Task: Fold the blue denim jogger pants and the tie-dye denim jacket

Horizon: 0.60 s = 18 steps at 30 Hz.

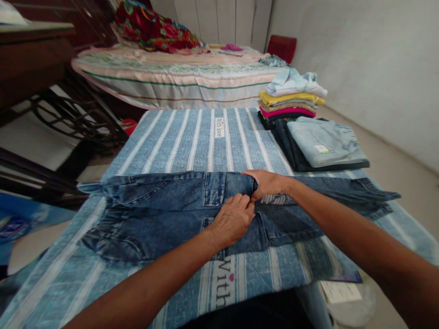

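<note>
A pair of dark blue jeans lies lengthwise across the striped tablecloth, its elastic waist at the left and the leg ends at the right. My left hand pinches the denim near the middle, its fingers bent and pressed together. Right beside it, my right hand grips the far leg around knee height, thumb on top of the cloth. Both hands nearly touch each other. A pocket patch shows just left of them, and light printed lettering shows partly under my right wrist.
At the back right stands a stack of folded clothes; in front of it lie folded light blue jeans on darker ones. Beyond the table is a bed with a red floral blanket. A treadle sewing-machine stand is at the left.
</note>
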Each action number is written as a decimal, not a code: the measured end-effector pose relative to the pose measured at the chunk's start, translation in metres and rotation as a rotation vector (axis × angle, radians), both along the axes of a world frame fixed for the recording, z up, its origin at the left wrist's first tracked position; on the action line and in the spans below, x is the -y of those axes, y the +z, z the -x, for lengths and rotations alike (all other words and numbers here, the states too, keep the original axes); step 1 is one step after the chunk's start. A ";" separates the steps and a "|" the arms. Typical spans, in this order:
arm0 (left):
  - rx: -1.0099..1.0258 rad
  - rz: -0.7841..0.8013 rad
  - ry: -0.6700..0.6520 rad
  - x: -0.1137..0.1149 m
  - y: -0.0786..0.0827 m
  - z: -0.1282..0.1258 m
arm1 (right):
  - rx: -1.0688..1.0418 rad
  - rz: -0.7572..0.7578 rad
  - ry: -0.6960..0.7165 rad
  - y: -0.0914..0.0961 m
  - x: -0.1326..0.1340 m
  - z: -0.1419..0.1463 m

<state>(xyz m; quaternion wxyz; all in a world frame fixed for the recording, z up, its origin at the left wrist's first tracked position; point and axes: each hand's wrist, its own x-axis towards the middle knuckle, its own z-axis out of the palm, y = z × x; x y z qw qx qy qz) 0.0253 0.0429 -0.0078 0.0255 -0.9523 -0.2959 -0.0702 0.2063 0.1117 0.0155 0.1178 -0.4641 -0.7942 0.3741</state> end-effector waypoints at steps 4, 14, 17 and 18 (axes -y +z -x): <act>0.004 0.002 -0.005 0.000 -0.002 0.001 | 0.040 -0.006 0.013 0.001 0.001 0.002; -0.015 0.044 0.013 0.001 0.002 -0.001 | -0.033 0.013 -0.029 -0.004 0.002 0.000; -0.025 0.042 0.008 0.001 0.003 0.000 | -0.015 -0.030 -0.018 -0.005 0.003 -0.001; -0.026 0.041 0.008 0.001 0.003 0.000 | -0.001 -0.042 -0.017 -0.006 0.004 -0.001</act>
